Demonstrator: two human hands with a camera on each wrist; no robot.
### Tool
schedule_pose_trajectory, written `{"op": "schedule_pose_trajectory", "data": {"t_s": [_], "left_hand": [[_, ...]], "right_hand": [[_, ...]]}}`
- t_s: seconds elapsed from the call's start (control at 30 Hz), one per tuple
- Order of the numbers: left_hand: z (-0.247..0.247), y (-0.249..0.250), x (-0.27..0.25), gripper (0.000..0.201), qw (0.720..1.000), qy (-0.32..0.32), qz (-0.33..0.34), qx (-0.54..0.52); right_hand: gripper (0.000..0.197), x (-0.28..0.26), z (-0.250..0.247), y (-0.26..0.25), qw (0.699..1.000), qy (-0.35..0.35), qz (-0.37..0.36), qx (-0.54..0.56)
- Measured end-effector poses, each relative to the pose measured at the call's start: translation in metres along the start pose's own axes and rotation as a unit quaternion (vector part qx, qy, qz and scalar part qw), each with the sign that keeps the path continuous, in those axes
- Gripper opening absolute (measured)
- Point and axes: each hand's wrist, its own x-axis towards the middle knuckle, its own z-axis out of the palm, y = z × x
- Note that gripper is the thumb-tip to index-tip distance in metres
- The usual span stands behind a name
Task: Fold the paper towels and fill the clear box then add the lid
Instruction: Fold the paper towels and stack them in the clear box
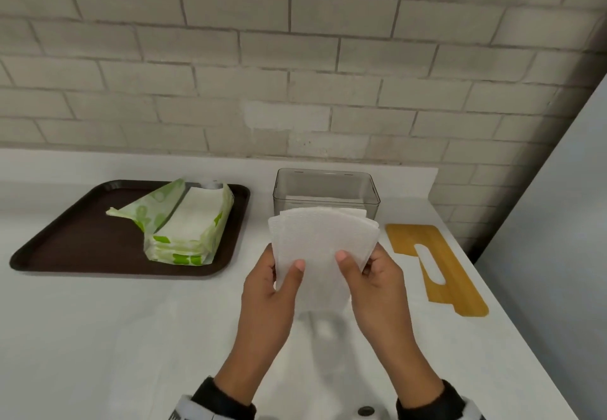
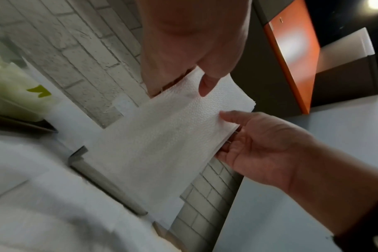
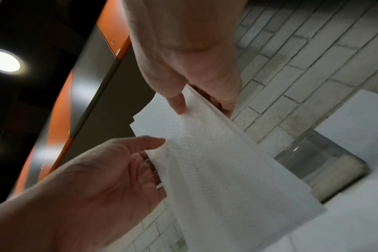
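a pale brick wall (image 1: 295, 58) backs a white counter (image 1: 98, 337); round ceiling lights (image 3: 3, 62), perhaps recessed, glow overhead.

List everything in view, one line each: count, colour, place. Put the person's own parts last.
paper towels: one small stack, white, held upright above the counter in front of the box
clear box: one, transparent, on the counter by the wall, a white layer at its bottom
lid: one, yellow-brown with a slot, flat on the counter right of the box
towel pack: one, green and white, opened, on the tray
tray: one, dark brown, left on the counter
counter: one, white
wall: grey-white brick, behind the counter
left hand: grips the stack's left edge
right hand: grips the stack's right edge
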Motion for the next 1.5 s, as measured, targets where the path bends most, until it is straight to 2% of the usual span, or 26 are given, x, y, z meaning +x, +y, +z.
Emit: {"op": "schedule_pose_trajectory", "data": {"t_s": [0.2, 0.3, 0.37, 0.43, 0.53, 0.57, 0.6, 0.67, 0.77, 0.83, 0.9, 1.1, 1.17, 1.27, 1.37, 1.5], "left_hand": [[0.010, -0.016, -0.003, 0.034, 0.997, 0.001, -0.058, 0.041], [0.017, -0.015, 0.002, 0.030, 0.997, 0.005, -0.062, 0.038], [0.018, -0.011, 0.006, 0.025, 0.997, 0.025, -0.070, 0.012], [0.013, -0.009, 0.011, 0.023, 0.994, 0.044, -0.088, -0.053], [-0.005, -0.009, 0.015, 0.032, 0.977, 0.070, -0.114, -0.167], [-0.014, -0.010, 0.016, 0.033, 0.975, 0.085, -0.112, -0.172], [-0.022, -0.011, 0.018, 0.030, 0.976, 0.098, -0.106, -0.163], [-0.036, -0.016, 0.019, 0.023, 0.983, 0.109, -0.095, -0.117], [-0.044, -0.022, 0.017, 0.026, 0.989, 0.097, -0.089, -0.068], [-0.041, -0.024, 0.013, 0.027, 0.990, 0.088, -0.096, -0.053], [-0.036, -0.030, 0.008, 0.030, 0.989, 0.087, -0.113, -0.036], [-0.025, -0.064, -0.007, 0.034, 0.970, 0.102, -0.213, 0.048], [-0.022, -0.064, -0.007, 0.031, 0.968, 0.109, -0.220, 0.050], [-0.019, -0.053, -0.004, 0.027, 0.973, 0.113, -0.199, 0.030], [-0.021, -0.044, 0.000, 0.035, 0.975, 0.120, -0.188, 0.019], [-0.025, -0.052, 0.000, 0.036, 0.970, 0.118, -0.210, 0.032]], "right_hand": [[0.058, -0.003, 0.005, 0.021, 0.996, -0.046, 0.059, -0.044], [0.065, 0.003, 0.006, 0.025, 0.992, -0.061, 0.074, -0.076], [0.061, 0.006, 0.003, 0.027, 0.990, -0.067, 0.084, -0.093], [0.054, 0.007, -0.005, 0.030, 0.980, -0.109, 0.109, -0.129], [0.034, 0.002, -0.026, 0.039, 0.925, -0.251, 0.161, -0.236], [0.021, 0.001, -0.033, 0.040, 0.909, -0.275, 0.168, -0.266], [0.012, 0.002, -0.042, 0.039, 0.905, -0.279, 0.170, -0.274], [0.010, 0.007, -0.058, 0.037, 0.930, -0.233, 0.157, -0.237], [0.013, 0.012, -0.070, 0.028, 0.986, -0.077, 0.130, -0.072], [0.015, 0.012, -0.068, 0.027, 0.994, 0.005, 0.105, 0.017], [0.015, 0.009, -0.062, 0.034, 0.992, 0.044, 0.112, 0.047], [0.026, -0.009, -0.044, 0.074, 0.976, 0.050, 0.213, -0.010], [0.022, -0.010, -0.041, 0.078, 0.970, 0.062, 0.234, -0.013], [0.021, -0.008, -0.041, 0.071, 0.973, 0.075, 0.218, -0.007], [0.024, -0.006, -0.042, 0.064, 0.977, 0.075, 0.198, -0.009], [0.028, -0.011, -0.040, 0.069, 0.968, 0.050, 0.244, -0.032]]}}
